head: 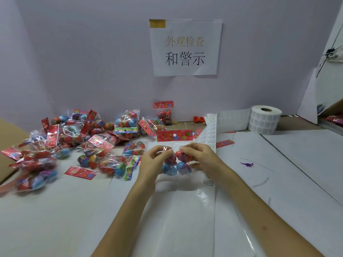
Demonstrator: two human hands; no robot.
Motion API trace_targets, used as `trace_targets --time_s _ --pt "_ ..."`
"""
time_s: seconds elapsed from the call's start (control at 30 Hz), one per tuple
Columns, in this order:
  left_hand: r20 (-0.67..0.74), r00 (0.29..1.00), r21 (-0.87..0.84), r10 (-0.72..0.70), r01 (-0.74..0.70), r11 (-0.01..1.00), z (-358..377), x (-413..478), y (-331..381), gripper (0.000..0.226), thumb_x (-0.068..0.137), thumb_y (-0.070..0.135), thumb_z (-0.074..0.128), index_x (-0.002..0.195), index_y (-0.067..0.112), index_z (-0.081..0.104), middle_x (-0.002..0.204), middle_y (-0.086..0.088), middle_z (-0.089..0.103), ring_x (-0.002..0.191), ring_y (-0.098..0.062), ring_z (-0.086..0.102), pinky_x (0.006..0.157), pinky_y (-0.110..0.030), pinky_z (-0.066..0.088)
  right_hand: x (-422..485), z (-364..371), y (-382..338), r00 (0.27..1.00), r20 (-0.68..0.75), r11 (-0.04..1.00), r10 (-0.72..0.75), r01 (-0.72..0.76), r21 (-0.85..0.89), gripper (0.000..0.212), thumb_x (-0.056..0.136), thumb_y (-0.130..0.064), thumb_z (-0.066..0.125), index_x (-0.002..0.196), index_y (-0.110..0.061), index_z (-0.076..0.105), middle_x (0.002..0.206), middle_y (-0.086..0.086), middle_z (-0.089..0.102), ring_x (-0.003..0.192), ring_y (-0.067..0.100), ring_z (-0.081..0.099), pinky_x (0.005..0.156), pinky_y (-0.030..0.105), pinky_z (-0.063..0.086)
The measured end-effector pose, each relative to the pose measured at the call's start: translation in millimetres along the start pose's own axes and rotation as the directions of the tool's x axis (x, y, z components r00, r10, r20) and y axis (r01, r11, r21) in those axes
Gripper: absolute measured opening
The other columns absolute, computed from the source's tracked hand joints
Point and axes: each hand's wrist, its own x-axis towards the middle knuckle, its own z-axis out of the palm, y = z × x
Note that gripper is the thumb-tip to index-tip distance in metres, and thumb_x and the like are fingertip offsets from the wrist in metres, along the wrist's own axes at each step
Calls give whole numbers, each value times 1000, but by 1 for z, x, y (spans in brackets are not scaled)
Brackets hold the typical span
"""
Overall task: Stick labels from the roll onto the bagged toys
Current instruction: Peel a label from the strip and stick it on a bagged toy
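Fingers (160,149) of your left hand (151,162) and right hand (199,156) pinch the clear plastic bag of red and blue egg toys (176,165), centred over the white surface (74,210), probably to flatten the film for a label; the white label roll (264,120) stands rear right.

The bag (176,162) at centre is clear. Its header card (174,135) is red with green, blue and yellow flowers, and the eggs inside are red and blue. At nine o'clock the pile of bagged toys (74,141) repeats that red and blue (a few headers are multicoloured strips instead). At two o'clock the label roll (264,120) is white with fine grey print. At three o'clock a purple dinosaur (246,164) shows against white paper (297,164). At twelve, the white sign (185,47) is lettered gold and black.
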Motion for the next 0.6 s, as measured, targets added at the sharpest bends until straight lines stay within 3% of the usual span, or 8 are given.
trace_targets --time_s 0.2,0.37,0.43,0.5,0.53,0.6 --pt "1 1000 3 0 0 1000 0 -1 0 5 96 19 69 100 17 73 105 -7 70 111 -27 64 99 -49 56 2 -2 0 999 -28 999 17 -16 40 3 90 -14 73 91 -11 72 74 -3 74 69 10 72 58 21 55" --pt "12 999 10 34 -34 999 1 -2 0 4 96 19 69 95 21 73 102 -1 70 100 -16 65 76 -28 58 1 -5 -1 999 -36 1000 8 -8 3 5 89 -14 75 92 -12 72 81 1 75 74 14 74 63 28 59" --pt "12 999 5 30 -30 1000 1 -2 0 4 96 22 70 99 22 72 105 -2 71 104 -20 66 80 -30 59 0 -5 -1 998 -63 1000 -8 8 -5 6 89 -16 76 91 -11 73 79 1 75 72 14 74 61 28 59" --pt "-22 999 -33 32 -32 999 1 -1 -3 18 95 23 71 112 18 69 113 -8 71 110 -24 66 89 -37 59 0 -3 -1 991 -129 999 -35 37 12 8 90 -17 75 89 -9 73 74 1 75 68 14 73 57 27 58" --pt "-64 996 -35 69 -71 997 1 0 -6 24 94 22 72 117 15 67 115 -8 71 109 -23 67 89 -34 59 1 -3 -1 983 -178 998 -42 49 33 9 91 -17 74 88 -9 72 73 0 75 68 13 72 56 27 58" --pt "-172 957 57 236 -229 972 1 0 -8 26 93 17 73 117 16 64 113 -2 71 102 -11 67 76 -16 57 3 -5 0 964 -265 996 -24 45 73 7 92 -19 73 89 -13 71 75 -2 75 68 12 74 55 27 58"
